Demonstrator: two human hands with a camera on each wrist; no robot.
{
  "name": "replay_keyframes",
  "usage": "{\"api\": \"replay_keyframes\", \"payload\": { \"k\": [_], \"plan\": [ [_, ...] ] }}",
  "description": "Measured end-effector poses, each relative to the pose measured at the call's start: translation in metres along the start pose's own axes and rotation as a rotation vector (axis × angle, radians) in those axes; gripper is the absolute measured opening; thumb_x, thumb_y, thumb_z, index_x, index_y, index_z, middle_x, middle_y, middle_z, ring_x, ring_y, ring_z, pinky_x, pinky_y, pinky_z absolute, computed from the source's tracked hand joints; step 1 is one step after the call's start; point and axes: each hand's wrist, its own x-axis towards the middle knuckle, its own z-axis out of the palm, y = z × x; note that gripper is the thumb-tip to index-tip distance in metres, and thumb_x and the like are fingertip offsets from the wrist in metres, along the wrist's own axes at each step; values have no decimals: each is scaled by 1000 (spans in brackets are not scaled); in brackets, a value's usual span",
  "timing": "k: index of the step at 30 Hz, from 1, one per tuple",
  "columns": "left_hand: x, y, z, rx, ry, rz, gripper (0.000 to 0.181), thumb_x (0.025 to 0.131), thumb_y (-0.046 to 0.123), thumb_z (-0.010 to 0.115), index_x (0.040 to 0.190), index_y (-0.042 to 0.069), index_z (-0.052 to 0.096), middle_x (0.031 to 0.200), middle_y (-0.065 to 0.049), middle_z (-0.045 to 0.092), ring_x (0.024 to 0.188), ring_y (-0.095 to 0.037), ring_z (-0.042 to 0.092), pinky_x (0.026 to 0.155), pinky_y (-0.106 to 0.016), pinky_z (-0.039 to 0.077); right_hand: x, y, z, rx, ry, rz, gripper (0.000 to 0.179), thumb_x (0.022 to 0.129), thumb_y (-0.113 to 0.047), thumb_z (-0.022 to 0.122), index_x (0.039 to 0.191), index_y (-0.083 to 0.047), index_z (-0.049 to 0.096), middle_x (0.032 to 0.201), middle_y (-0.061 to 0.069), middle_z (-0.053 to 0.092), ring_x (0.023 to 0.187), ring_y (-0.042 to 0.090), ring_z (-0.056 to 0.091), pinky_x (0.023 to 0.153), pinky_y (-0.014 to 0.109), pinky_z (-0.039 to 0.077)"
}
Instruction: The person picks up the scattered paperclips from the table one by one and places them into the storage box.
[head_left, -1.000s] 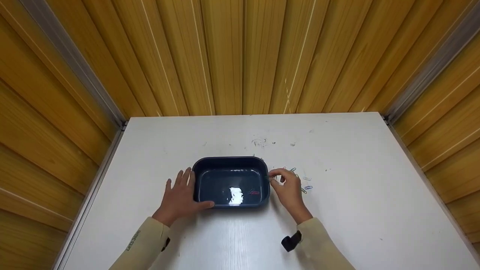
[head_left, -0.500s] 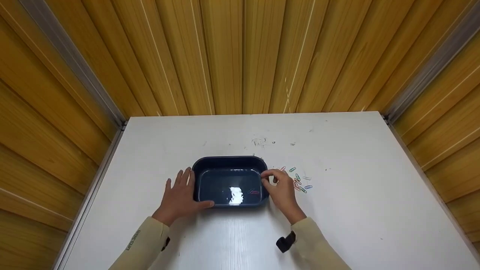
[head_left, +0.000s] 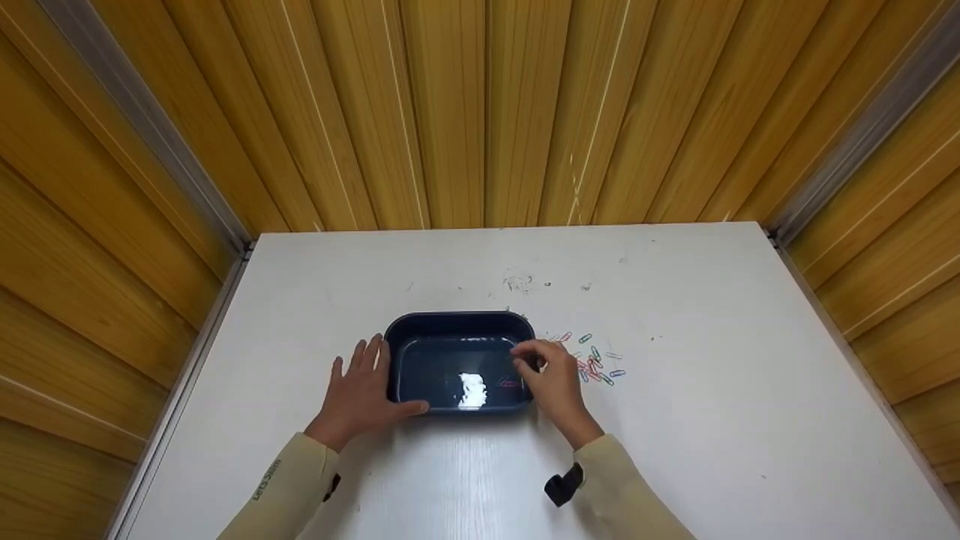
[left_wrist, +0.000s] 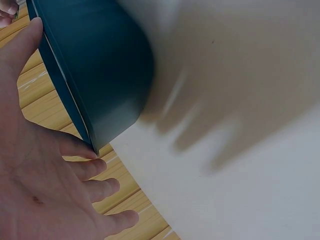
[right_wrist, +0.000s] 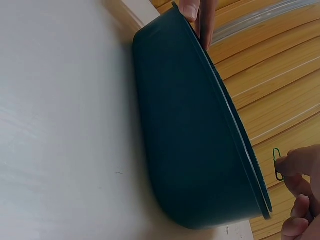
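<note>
Clip (right_wrist: 275,160), green: we pinch it in right hand (head_left: 556,379) over tray (head_left: 431,367), near tray's right edge; early slip could send it onto tabletop (head_left: 337,270). Spread left hand (head_left: 361,394) braces near left corner; slackening might let tray slide.

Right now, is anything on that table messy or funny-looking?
A little. Dark marks spot the white table beyond the box; I can't tell if they're dirt or scratches. Clips lie jumbled to the box's right, not lined up. Nothing looks broken.
</note>
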Motion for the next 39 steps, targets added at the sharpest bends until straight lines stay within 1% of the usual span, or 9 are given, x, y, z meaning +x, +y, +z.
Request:
{"api": "replay_keyframes", "payload": {
  "k": [3, 11, 17, 22, 26, 29, 31, 34, 39],
  "plan": [
    [1, 0, 1, -3, 4, 6, 124, 69, 77, 64, 152, -2, 20, 161, -18, 19, 149, -39, 14, 116, -64, 11, -1, 1, 1, 11, -17, 8, 19, 80, -2, 75, 90, -18, 74, 91, -6, 72, 83, 9, 54, 73, 20, 47],
    [0, 2, 0, -7, 11, 11, 123, 69, 76, 66, 153, -1, 19, 161, -17, 18, 150, -38, 14, 116, -64, 11, -3, 0, 0, 26, -36, -1, 18, 82, -4, 74, 90, -19, 76, 94, -7, 74, 86, 12, 56, 75, 26, 49],
    [1, 2, 0, -4, 8, 7, 123, 69, 75, 66, 153, -1, 19, 161, -17, 18, 150, -38, 14, 117, -64, 11, -2, 0, -1, 28, -33, 4, 17, 83, -4, 73, 93, -18, 76, 96, -6, 73, 89, 12, 57, 77, 24, 49],
    [0, 3, 0, -8, 4, 8, 123, 69, 74, 67, 153, -2, 18, 161, -18, 18, 149, -39, 14, 116, -65, 11, -1, 2, -3, 9, -3, -2, 17, 82, -4, 74, 93, -16, 76, 94, -5, 73, 84, 11, 55, 75, 28, 50],
    [0, 2, -1, -8, 4, 8, 123, 69, 74, 67, 152, -2, 19, 161, -19, 19, 149, -40, 15, 116, -65, 11, 1, 3, -6, 18, 18, -6, 18, 81, -4, 75, 94, -16, 76, 92, -4, 72, 78, 18, 55, 71, 34, 48],
    [0, 2, -2, -7, 3, 7, 123, 69, 74, 67, 152, -3, 19, 161, -19, 19, 149, -40, 15, 116, -65, 11, 1, 4, -9, 38, 19, 6, 18, 82, -5, 74, 96, -16, 76, 93, -4, 71, 80, 25, 57, 68, 30, 45],
    [-1, 2, -2, -11, 4, 4, 123, 69, 74, 67, 152, -3, 19, 161, -19, 19, 149, -39, 15, 116, -65, 11, 1, 5, -12, 44, 15, 22, 18, 82, -6, 74, 96, -17, 75, 93, -4, 71, 82, 27, 58, 67, 25, 43],
    [-2, 2, -2, -10, 3, 0, 123, 69, 74, 67, 153, -2, 19, 161, -18, 18, 149, -39, 14, 117, -64, 10, 1, 6, -14, 32, 14, 33, 19, 83, -7, 74, 98, -18, 75, 95, -5, 71, 81, 22, 57, 66, 19, 41],
    [-2, 1, -3, -7, 13, 2, 122, 69, 75, 66, 152, -2, 21, 161, -18, 19, 149, -39, 15, 116, -64, 11, 1, 8, -18, 13, 16, 34, 20, 83, -9, 75, 100, -18, 74, 97, -5, 71, 79, 14, 55, 65, 19, 41]
  ]
}}
